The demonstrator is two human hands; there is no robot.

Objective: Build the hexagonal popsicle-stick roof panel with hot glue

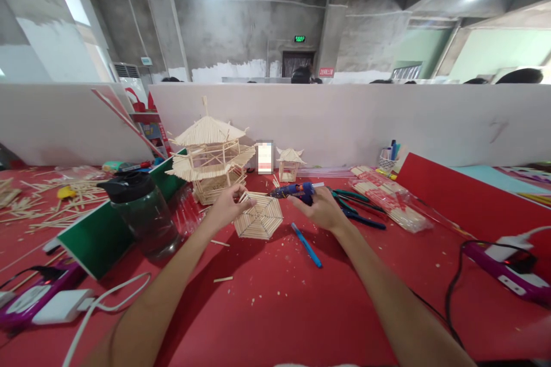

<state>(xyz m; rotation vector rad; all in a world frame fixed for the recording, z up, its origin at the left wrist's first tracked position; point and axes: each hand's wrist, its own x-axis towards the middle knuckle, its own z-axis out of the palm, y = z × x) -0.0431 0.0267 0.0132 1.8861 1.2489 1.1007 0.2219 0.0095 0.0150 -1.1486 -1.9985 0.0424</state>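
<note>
Between finger and thumb, my left hand (232,206) grips a polygonal panel (259,218) built of thin wooden sticks laid in rings. My right hand (321,209) is closed around a blue hot glue gun (295,191), whose nozzle points left at the panel's upper right edge. Whether the nozzle touches the panel I cannot tell. Below the glue gun lies a blue pen (306,245) on the red table (275,309). Behind my left hand stands a two-tiered stick pavilion (210,155), and a small stick pavilion (290,164) is behind the glue gun.
A dark water bottle (144,215) stands left beside a green board (97,241). Pliers (357,209) and bagged sticks (391,198) lie to the right. Purple power strips (508,272) with cables flank both sides. A white partition (336,120) runs behind; loose sticks (38,200) lie at far left.
</note>
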